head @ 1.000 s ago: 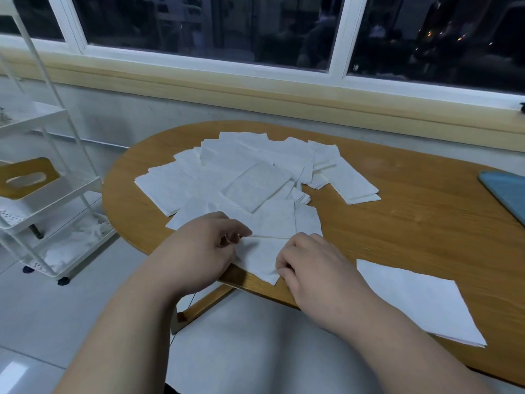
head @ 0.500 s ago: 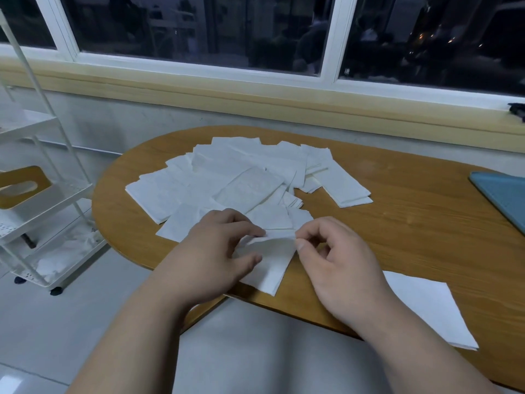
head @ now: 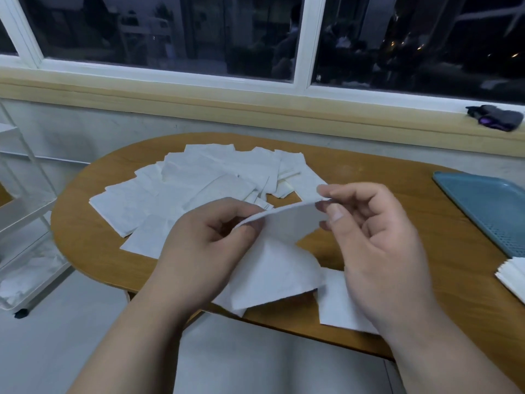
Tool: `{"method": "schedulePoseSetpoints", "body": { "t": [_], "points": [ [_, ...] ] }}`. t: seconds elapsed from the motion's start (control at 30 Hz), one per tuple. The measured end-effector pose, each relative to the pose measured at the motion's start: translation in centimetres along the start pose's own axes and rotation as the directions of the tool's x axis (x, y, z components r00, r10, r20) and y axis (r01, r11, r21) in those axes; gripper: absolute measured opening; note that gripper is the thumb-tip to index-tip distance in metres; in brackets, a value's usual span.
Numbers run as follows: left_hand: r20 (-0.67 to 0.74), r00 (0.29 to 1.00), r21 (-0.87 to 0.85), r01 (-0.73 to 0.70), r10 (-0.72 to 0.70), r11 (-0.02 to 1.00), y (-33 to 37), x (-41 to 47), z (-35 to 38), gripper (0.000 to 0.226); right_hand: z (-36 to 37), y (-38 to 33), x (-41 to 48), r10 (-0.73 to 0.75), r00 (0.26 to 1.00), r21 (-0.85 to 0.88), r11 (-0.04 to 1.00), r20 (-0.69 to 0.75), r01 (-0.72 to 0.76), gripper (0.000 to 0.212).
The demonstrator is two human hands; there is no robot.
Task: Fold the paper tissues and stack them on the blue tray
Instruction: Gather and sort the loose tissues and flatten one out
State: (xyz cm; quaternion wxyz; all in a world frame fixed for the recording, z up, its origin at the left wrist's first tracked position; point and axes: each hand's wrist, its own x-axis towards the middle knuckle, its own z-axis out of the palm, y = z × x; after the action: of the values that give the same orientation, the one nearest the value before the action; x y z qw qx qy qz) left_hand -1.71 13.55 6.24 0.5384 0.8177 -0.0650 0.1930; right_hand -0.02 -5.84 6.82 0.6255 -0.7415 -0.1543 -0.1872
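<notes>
A white paper tissue [head: 272,268] hangs above the near edge of the wooden table [head: 397,223]. My left hand [head: 204,251] pinches its upper left corner and my right hand [head: 377,245] pinches its upper right corner between thumb and forefinger. The sheet bows between them and its lower part droops toward the table edge. A spread pile of several loose tissues [head: 199,189] lies behind my hands. Partly hidden under my right hand, another flat tissue [head: 335,302] rests on the table. The blue tray [head: 488,206] sits at the far right.
A stack of folded tissues [head: 514,277] shows at the right edge, just in front of the tray. A white wire shelf rack [head: 25,223] stands left of the table. A dark cloth object [head: 497,116] lies on the window ledge.
Both hands have lifted one tissue off the table and drawn apart, so the sheet now hangs between them. The view has shifted right, bringing more of the tray into sight.
</notes>
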Motion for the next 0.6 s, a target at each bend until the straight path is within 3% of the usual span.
{"method": "schedulePoseSetpoints", "body": {
  "t": [0.13,0.23,0.3,0.4,0.47,0.6],
  "points": [
    [-0.023,0.995,-0.309,0.09,-0.102,0.947,1.7,0.3,1.4,0.02,-2.2,0.6,0.0,-0.013,1.0,-0.076,0.997,0.022,0.014,0.046],
    [0.064,0.987,-0.449,0.16,-0.147,0.879,1.9,0.5,2.5,0.014,-4.0,1.5,-0.4,0.178,0.983,-0.126,0.977,0.035,-0.173,0.068],
    [0.148,0.972,-0.522,0.234,-0.183,0.82,1.6,0.5,3.5,0.022,-5.0,1.8,-0.8,0.321,0.946,-0.001,0.947,0.048,-0.321,0.075],
    [0.28,0.933,-0.548,0.35,-0.228,0.76,1.7,0.4,5.1,0.021,-6.6,1.5,-1.0,0.428,0.904,0.138,0.895,0.01,-0.425,0.058],
    [0.314,0.912,-0.509,0.397,-0.265,0.763,1.8,0.1,6.4,0.016,-7.7,1.3,-0.9,0.433,0.9,0.114,0.898,-0.05,-0.426,0.042],
    [0.277,0.915,-0.32,0.377,-0.295,0.869,1.4,-0.3,8.7,0.015,-9.6,1.8,-0.9,0.437,0.891,-0.038,0.895,-0.125,-0.444,0.03]
  ]
}}
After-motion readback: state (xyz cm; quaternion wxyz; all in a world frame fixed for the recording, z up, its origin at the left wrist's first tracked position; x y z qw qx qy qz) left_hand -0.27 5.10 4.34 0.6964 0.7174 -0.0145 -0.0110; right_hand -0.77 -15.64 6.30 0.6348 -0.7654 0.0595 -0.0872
